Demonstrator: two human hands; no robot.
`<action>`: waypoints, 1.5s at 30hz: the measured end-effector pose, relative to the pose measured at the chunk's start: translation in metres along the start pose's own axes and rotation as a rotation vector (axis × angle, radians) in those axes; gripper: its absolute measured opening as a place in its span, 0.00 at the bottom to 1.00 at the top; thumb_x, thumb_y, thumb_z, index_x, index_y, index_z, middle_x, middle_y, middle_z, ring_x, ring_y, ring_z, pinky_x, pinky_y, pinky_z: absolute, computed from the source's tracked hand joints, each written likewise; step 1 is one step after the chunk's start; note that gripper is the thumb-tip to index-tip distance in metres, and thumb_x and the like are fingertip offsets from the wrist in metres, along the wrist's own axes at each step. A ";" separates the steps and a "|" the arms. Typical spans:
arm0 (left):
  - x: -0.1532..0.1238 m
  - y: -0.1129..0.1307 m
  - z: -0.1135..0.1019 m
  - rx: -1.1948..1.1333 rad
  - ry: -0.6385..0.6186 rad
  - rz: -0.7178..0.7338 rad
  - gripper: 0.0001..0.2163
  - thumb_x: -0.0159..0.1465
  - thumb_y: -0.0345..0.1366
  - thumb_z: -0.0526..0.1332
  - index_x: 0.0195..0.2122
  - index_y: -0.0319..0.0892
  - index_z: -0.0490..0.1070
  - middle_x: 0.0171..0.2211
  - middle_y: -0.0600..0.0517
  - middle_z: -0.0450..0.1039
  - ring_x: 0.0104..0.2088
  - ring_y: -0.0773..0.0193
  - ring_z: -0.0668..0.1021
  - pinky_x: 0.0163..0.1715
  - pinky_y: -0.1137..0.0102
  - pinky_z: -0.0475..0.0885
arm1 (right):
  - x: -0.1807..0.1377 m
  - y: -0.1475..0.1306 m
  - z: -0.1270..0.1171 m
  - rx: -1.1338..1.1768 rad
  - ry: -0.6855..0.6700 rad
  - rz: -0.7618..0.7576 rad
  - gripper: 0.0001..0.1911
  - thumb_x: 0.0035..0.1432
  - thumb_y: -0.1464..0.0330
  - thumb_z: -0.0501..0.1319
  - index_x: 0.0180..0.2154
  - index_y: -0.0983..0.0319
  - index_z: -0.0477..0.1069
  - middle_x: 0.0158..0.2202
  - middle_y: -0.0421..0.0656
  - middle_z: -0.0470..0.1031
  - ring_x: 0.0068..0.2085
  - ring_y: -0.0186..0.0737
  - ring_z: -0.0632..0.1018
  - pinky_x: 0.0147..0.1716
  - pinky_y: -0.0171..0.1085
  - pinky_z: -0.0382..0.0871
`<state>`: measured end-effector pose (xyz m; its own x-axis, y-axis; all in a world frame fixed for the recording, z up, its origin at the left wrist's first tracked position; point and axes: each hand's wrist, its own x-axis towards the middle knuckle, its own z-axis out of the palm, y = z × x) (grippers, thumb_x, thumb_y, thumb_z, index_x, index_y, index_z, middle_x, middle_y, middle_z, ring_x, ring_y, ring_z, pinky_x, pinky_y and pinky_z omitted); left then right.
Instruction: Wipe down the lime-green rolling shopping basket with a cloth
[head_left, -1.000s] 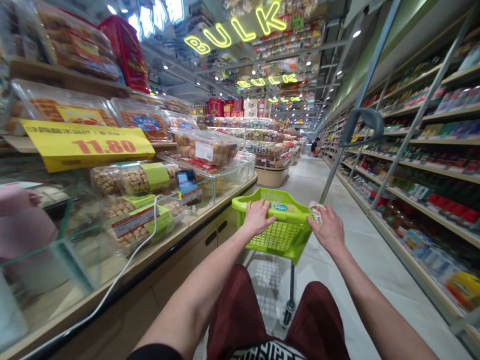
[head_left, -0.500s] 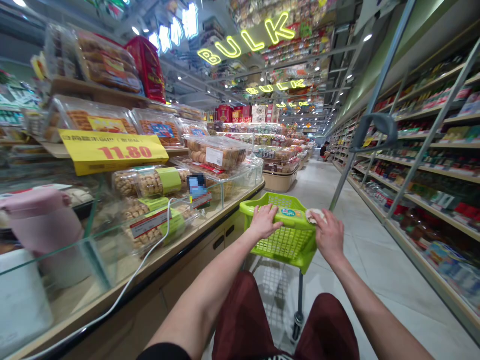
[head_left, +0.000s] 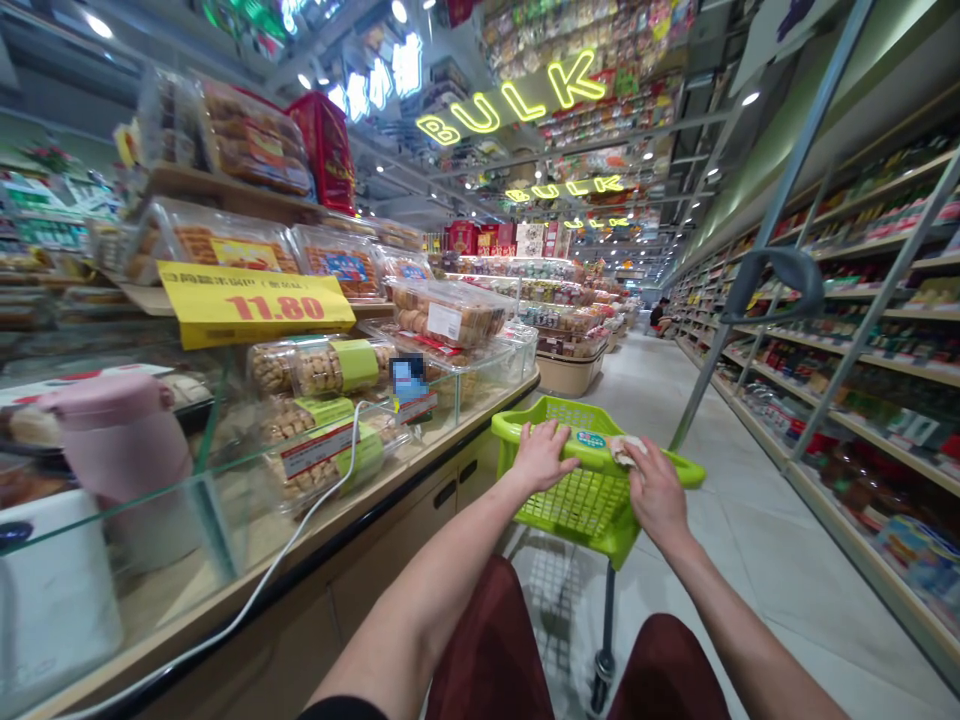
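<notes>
A lime-green shopping cart (head_left: 592,500) stands in the aisle right in front of me. My left hand (head_left: 541,455) rests on its handle bar, fingers curled over the top. My right hand (head_left: 655,490) grips the handle further right and presses a small crumpled white cloth or tissue (head_left: 622,448) against the bar. A round sticker (head_left: 590,439) sits on the handle between my hands. My legs in dark red shorts show below.
A glass-fronted counter (head_left: 247,500) with packed cookies, a yellow 11.80 price sign (head_left: 255,300) and a pink jug (head_left: 124,450) runs along the left. Stocked shelves (head_left: 862,350) and a metal ladder (head_left: 757,270) line the right. A person sits far down the aisle.
The cart and both hands have shifted right and slightly forward along the aisle. My right hand has slid inward on the handle. The view has turned a little to the left.
</notes>
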<state>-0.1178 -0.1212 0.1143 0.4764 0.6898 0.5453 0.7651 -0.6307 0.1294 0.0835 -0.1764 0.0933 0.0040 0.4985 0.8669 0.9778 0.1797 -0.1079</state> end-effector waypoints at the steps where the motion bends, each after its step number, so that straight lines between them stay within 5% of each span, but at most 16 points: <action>1: 0.000 0.000 -0.001 -0.007 -0.008 -0.001 0.24 0.59 0.50 0.52 0.54 0.44 0.56 0.56 0.43 0.57 0.56 0.54 0.60 0.54 0.50 0.50 | 0.000 -0.003 0.000 -0.033 -0.020 -0.039 0.19 0.55 0.69 0.49 0.47 0.62 0.68 0.52 0.50 0.64 0.50 0.46 0.67 0.48 0.45 0.62; 5: -0.002 -0.002 -0.003 -0.005 0.000 0.015 0.25 0.58 0.48 0.55 0.54 0.43 0.57 0.58 0.43 0.54 0.58 0.53 0.56 0.55 0.50 0.48 | -0.002 0.012 -0.007 -0.142 -0.072 -0.090 0.20 0.55 0.69 0.50 0.50 0.61 0.64 0.54 0.50 0.62 0.52 0.48 0.65 0.48 0.48 0.60; 10: -0.016 -0.014 -0.002 0.068 0.098 -0.070 0.24 0.60 0.44 0.54 0.55 0.39 0.57 0.60 0.40 0.50 0.61 0.51 0.49 0.56 0.47 0.43 | -0.006 0.038 -0.014 -0.148 0.028 0.060 0.21 0.52 0.74 0.48 0.48 0.63 0.66 0.51 0.51 0.64 0.52 0.48 0.65 0.48 0.47 0.61; 20: -0.022 -0.026 -0.006 0.098 0.061 -0.045 0.24 0.60 0.41 0.54 0.55 0.36 0.57 0.60 0.41 0.50 0.61 0.52 0.50 0.57 0.49 0.45 | 0.017 -0.064 0.025 -0.029 -0.130 -0.204 0.24 0.52 0.79 0.47 0.50 0.62 0.66 0.55 0.51 0.62 0.57 0.47 0.60 0.52 0.48 0.57; 23: -0.026 -0.030 -0.006 0.103 0.084 -0.039 0.24 0.59 0.39 0.55 0.56 0.36 0.57 0.60 0.41 0.49 0.61 0.52 0.50 0.57 0.50 0.46 | 0.020 -0.051 0.019 -0.062 -0.151 -0.173 0.24 0.52 0.78 0.48 0.51 0.61 0.65 0.56 0.49 0.61 0.57 0.48 0.59 0.52 0.51 0.56; 29: -0.027 -0.031 -0.007 0.052 0.094 -0.061 0.23 0.60 0.35 0.54 0.56 0.36 0.56 0.60 0.41 0.49 0.61 0.53 0.50 0.57 0.50 0.46 | 0.019 0.001 -0.003 -0.034 -0.078 0.140 0.23 0.51 0.76 0.48 0.49 0.64 0.66 0.54 0.52 0.63 0.54 0.49 0.64 0.51 0.50 0.59; 35: -0.021 0.008 -0.019 -0.295 0.207 -0.061 0.21 0.59 0.34 0.54 0.55 0.38 0.57 0.60 0.42 0.52 0.61 0.55 0.52 0.58 0.51 0.44 | 0.036 -0.050 0.003 0.603 0.083 0.478 0.20 0.50 0.71 0.51 0.47 0.63 0.66 0.48 0.48 0.69 0.50 0.44 0.69 0.51 0.46 0.61; 39: -0.010 0.041 -0.028 -0.899 0.333 -0.227 0.22 0.59 0.40 0.55 0.53 0.38 0.58 0.56 0.42 0.59 0.57 0.56 0.61 0.56 0.59 0.54 | 0.051 -0.111 0.001 1.312 0.183 0.880 0.18 0.47 0.66 0.57 0.42 0.61 0.65 0.37 0.42 0.74 0.37 0.38 0.75 0.41 0.41 0.69; 42: -0.002 0.053 -0.030 -1.410 0.342 -0.422 0.22 0.57 0.43 0.58 0.50 0.39 0.60 0.47 0.43 0.69 0.48 0.57 0.71 0.49 0.63 0.64 | 0.058 -0.139 -0.008 1.647 0.187 0.964 0.13 0.44 0.67 0.60 0.35 0.62 0.66 0.31 0.39 0.75 0.33 0.35 0.76 0.38 0.37 0.71; 45: -0.002 0.054 -0.025 -1.636 0.372 -0.442 0.22 0.53 0.41 0.63 0.47 0.39 0.62 0.44 0.46 0.71 0.44 0.59 0.74 0.46 0.66 0.67 | 0.061 -0.146 -0.013 1.796 0.165 1.038 0.10 0.45 0.65 0.60 0.32 0.63 0.68 0.27 0.39 0.75 0.31 0.34 0.76 0.36 0.34 0.71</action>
<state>-0.0884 -0.1650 0.1406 0.0719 0.9317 0.3560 -0.5075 -0.2730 0.8172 -0.0563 -0.1836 0.1684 0.4081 0.8905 0.2014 -0.6400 0.4363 -0.6325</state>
